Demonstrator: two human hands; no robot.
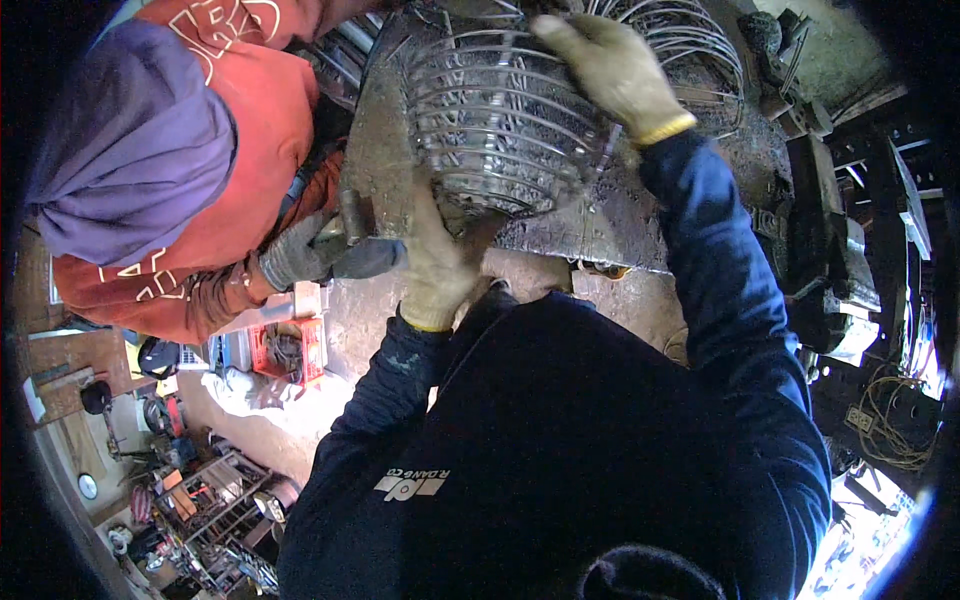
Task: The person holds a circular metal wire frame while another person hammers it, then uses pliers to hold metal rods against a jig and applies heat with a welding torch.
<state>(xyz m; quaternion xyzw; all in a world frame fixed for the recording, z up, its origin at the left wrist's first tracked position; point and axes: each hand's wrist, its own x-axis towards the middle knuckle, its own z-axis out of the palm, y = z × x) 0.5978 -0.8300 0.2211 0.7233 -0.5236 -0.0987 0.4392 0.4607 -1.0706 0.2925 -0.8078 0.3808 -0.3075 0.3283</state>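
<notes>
A cage of bent steel rings (500, 120) lies on the dark metal worktable (640, 235) in front of me, its rings joined by crosswise bars. My left hand (440, 270), in a pale work glove, is at the table's near edge beside the cage's lower left end. It is blurred, with fingers stretched out towards the rings. Over the cage's right side is my right hand (615, 75), also gloved; blur hides whether its fingers grip a ring. Close to my left hand, a co-worker's grey-gloved hand (300, 250) is next to a short metal cylinder (350, 215).
A co-worker in a red top (265, 110) and purple hood leans in at the left. Another ringed wire piece (700, 50) rests at the far right of the table. Behind the co-worker stand a red crate (312, 350) and a metal rack (215, 500). Coiled cable (890, 425) hangs at right.
</notes>
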